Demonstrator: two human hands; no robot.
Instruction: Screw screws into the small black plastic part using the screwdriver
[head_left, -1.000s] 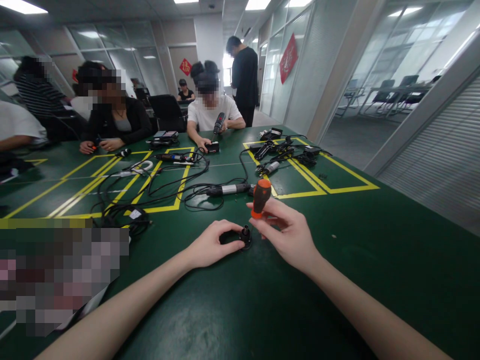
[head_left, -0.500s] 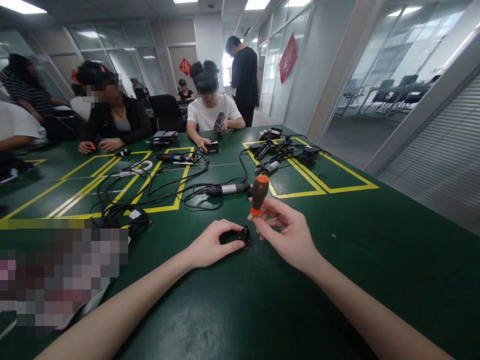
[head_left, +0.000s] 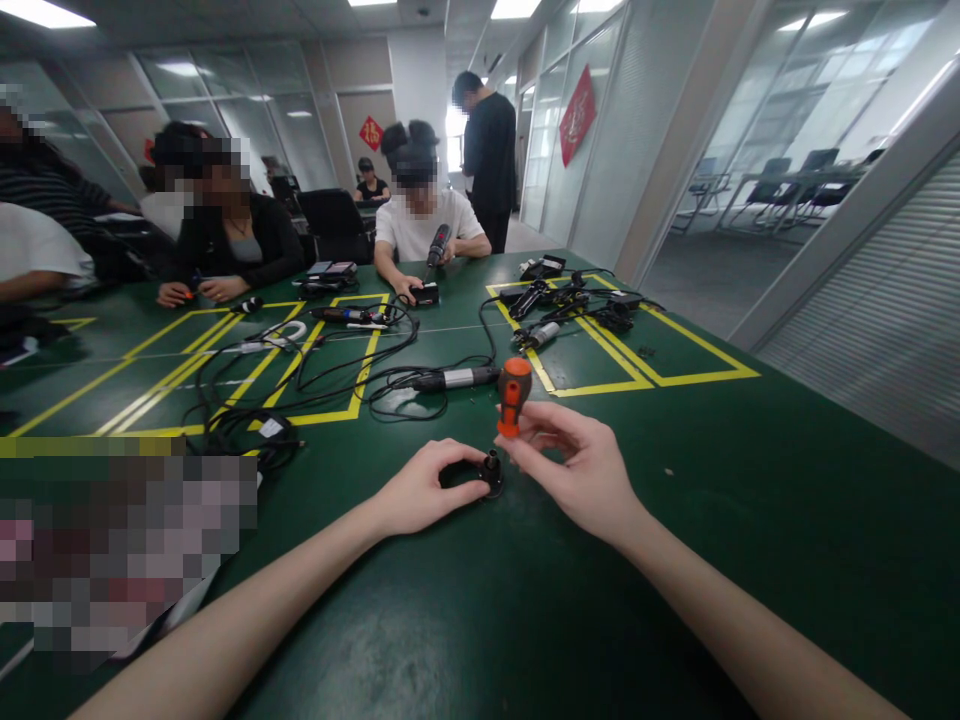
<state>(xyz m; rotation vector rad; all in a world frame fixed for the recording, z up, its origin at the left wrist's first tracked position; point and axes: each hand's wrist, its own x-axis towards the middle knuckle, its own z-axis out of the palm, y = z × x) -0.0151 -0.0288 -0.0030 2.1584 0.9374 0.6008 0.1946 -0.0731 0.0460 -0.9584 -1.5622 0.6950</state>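
My left hand (head_left: 426,487) rests on the green table, thumb and fingers closed around a small black part (head_left: 491,478) with a round base and a short upright post. In my right hand (head_left: 581,462) is a screwdriver (head_left: 514,395) with an orange and dark grey handle, pinched at the lower end of the handle. The screwdriver stands nearly upright, just above and to the right of the black part. Its blade is hidden or too thin to make out, so I cannot tell whether it touches the part.
Beyond my hands lie a silver and black cylindrical tool (head_left: 457,379) and tangled black cables (head_left: 300,375). More tools and cords (head_left: 570,300) lie within yellow tape at the right. A blurred-out object (head_left: 135,550) is at left. Across the table a person (head_left: 427,225) holds a power drill (head_left: 438,245).
The screwdriver handle has turned, showing more orange on its side, and its top has shifted slightly left and down. My left hand and the black part stay put.
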